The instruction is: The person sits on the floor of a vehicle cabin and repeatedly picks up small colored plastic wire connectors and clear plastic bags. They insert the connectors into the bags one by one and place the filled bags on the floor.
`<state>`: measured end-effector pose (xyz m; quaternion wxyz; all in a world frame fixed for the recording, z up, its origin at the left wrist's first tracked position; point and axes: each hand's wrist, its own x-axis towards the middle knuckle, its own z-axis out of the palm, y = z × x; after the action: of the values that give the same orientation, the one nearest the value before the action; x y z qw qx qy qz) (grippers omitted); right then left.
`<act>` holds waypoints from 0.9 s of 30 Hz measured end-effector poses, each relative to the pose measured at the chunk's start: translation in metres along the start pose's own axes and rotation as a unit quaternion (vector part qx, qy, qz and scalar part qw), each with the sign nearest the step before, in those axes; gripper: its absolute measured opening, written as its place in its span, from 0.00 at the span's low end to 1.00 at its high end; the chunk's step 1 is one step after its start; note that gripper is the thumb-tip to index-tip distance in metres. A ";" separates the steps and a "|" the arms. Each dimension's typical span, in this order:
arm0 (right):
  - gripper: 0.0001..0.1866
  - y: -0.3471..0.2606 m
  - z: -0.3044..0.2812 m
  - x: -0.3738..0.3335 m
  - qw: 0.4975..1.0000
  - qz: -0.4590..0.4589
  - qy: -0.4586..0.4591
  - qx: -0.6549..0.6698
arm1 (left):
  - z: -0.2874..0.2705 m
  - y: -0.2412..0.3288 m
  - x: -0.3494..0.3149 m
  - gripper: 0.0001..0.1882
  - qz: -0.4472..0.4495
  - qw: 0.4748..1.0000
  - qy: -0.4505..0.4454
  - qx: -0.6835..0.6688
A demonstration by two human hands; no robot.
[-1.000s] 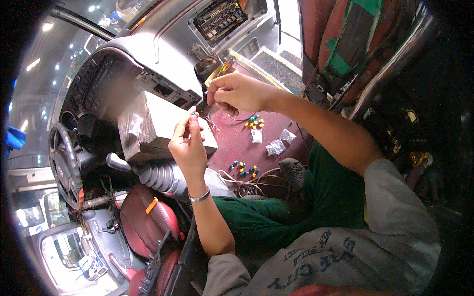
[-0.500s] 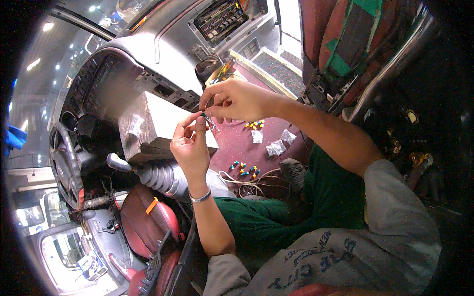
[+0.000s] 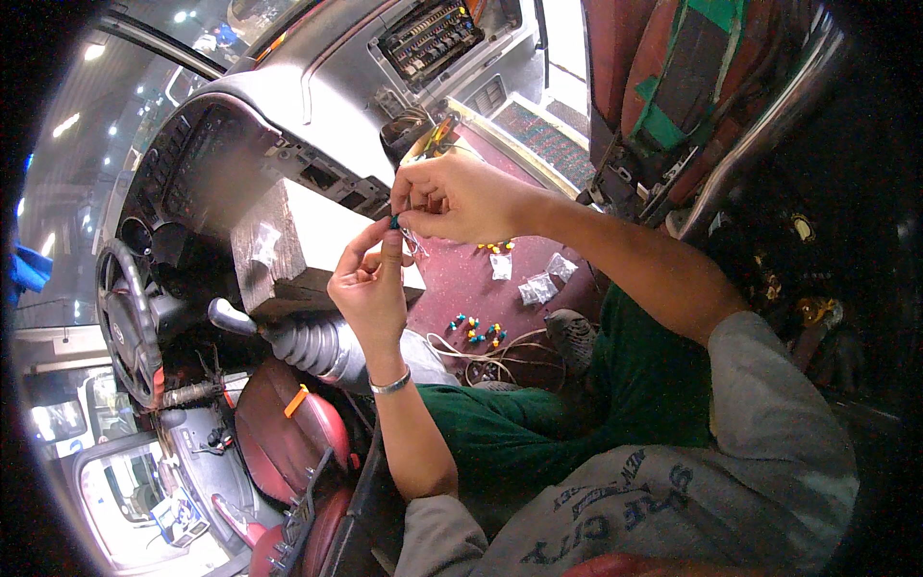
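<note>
A small blue-green piece (image 3: 395, 222) sits between my two hands, in front of the white-topped block. My left hand (image 3: 370, 284) pinches it from below between thumb and forefinger. From above and to the right, my right hand (image 3: 444, 199) closes its thumb and fingertips on the same piece. Thin pale strands (image 3: 415, 246) show just below the fingertips; whether they join the piece I cannot tell. On the reddish floor beyond lie several small yellow pieces (image 3: 497, 247), partly hidden by my right forearm. Nearer, several blue-green and yellow pieces (image 3: 476, 330) lie scattered.
Clear plastic bags (image 3: 538, 288) lie on the floor by my shoe (image 3: 571, 337), near a looped pale cable (image 3: 510, 356). Left are a large block (image 3: 288, 245), a gear lever (image 3: 231, 315) and a steering wheel (image 3: 125, 322). An open fuse panel (image 3: 433, 40) is ahead.
My right hand has shifted slightly down and its fingers have curled closer round the blue-green piece. My left hand has moved very little.
</note>
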<state>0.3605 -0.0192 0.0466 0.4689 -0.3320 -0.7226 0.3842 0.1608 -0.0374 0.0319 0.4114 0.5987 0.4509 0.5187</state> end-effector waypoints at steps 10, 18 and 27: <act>0.07 -0.014 0.011 -0.005 0.995 0.030 0.018 -0.098 | 0.002 0.009 -0.004 0.14 0.036 0.993 0.018 0.112; 0.07 -0.014 0.023 -0.008 0.991 0.035 0.081 -0.101 | 0.002 0.008 -0.002 0.13 0.179 0.957 0.040 0.225; 0.09 -0.015 0.019 -0.007 0.993 0.027 0.019 -0.112 | 0.002 0.003 0.000 0.13 0.110 0.983 0.028 0.143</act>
<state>0.3432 -0.0374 0.0514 0.4318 -0.4097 -0.7427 0.3067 0.1627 -0.0381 0.0341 0.2490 0.6829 0.4628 0.5074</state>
